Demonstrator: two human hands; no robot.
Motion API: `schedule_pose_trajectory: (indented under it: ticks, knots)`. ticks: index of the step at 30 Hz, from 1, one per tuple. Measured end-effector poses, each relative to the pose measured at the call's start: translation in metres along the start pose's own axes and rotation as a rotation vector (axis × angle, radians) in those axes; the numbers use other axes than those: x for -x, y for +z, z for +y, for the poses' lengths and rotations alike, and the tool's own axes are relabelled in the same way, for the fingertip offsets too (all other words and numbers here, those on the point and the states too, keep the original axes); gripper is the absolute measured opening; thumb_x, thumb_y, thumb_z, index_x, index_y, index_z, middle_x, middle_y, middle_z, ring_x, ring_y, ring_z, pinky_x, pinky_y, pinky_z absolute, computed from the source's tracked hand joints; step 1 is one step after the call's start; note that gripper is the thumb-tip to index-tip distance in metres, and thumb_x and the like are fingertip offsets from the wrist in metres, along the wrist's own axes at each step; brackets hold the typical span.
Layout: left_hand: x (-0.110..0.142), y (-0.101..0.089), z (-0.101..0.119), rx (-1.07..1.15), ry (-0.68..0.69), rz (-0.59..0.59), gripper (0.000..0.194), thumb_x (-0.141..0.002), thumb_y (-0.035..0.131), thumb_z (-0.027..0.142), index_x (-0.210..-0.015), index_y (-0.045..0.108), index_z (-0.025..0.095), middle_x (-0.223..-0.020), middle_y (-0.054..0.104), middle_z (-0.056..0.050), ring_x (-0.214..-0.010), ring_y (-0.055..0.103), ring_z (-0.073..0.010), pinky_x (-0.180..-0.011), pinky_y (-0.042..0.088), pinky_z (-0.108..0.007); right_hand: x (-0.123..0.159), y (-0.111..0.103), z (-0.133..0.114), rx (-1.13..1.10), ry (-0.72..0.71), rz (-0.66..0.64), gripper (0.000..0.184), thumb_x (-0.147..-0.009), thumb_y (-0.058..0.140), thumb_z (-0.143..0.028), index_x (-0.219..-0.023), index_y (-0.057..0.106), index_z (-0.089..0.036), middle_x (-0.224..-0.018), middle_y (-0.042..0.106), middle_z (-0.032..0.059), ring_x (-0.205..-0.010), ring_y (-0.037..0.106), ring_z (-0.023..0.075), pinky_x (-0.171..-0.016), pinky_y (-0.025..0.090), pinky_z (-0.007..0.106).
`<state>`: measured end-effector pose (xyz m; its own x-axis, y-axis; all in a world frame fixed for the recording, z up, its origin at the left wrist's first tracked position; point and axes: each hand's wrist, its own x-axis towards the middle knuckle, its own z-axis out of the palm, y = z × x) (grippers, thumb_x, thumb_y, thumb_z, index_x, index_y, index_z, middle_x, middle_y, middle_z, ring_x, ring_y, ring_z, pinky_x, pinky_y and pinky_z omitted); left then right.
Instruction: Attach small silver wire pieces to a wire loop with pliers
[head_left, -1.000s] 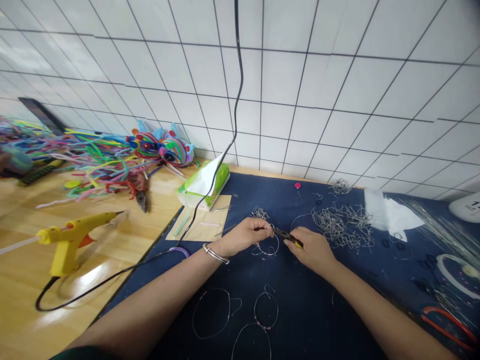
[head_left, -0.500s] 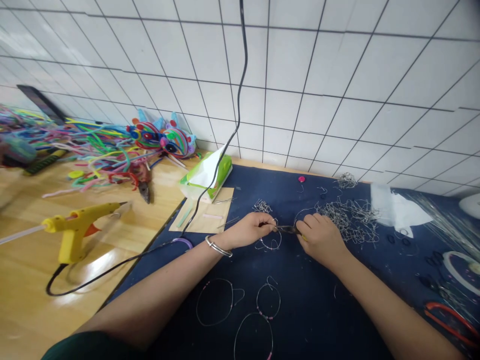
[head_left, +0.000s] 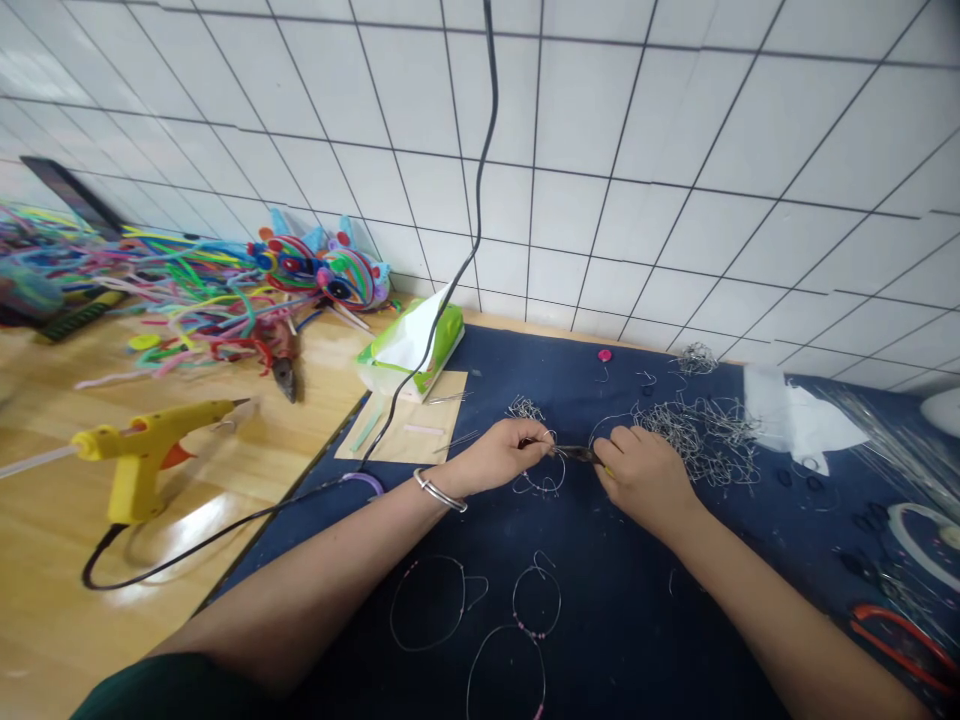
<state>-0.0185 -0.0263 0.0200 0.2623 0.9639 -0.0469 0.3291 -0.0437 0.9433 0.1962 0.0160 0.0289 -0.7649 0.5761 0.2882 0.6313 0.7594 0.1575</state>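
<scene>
Fingers of the left hand (head_left: 499, 457) pinch thin wire between thumb and forefinger, and a small beaded wire loop (head_left: 551, 492) hangs just below the fingertips, over the middle of the dark blue mat (head_left: 615, 620). Those of the right hand (head_left: 649, 475) are curled round the handles of a pair of pliers (head_left: 577, 453), whose nose points left and reaches the wire at the left fingertips; whether its jaws grip the wire is too small to tell.

Just beyond the left hand lies a little heap of wire pieces (head_left: 525, 408), and to the far right of the pliers spreads a large wire tangle (head_left: 697, 440). On the near part of the mat rest a single wire ring (head_left: 463, 610) and, to its right, two touching rings with pink beads (head_left: 534, 633) where they meet. Red handles (head_left: 859, 625) show at the near right.

To the left, a yellow glue gun (head_left: 135, 480) lies on the wooden tabletop (head_left: 45, 410); farther off, a green tissue pack (head_left: 446, 350) overlaps the tan sheet (head_left: 435, 455).
</scene>
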Motion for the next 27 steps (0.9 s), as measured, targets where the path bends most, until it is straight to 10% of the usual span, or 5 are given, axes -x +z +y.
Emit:
schedule_pose_trajectory:
  ticks: [27]
  knots:
    - [0.0022,-0.0004,0.0031,-0.006,0.009,0.006,0.018,-0.08,0.044,0.025,-0.078,0.058,0.015,-0.067,0.05,0.001,-0.058,0.042,-0.0081,-0.054,0.033,-0.02,-0.0004,-0.0062,0.0037,0.001,-0.023,0.005,0.013,-0.08,0.046,-0.021,-0.08,0.058,-0.017,-0.073,0.046,0.0057,-0.074,0.037,0.018,-0.069,0.026,0.03]
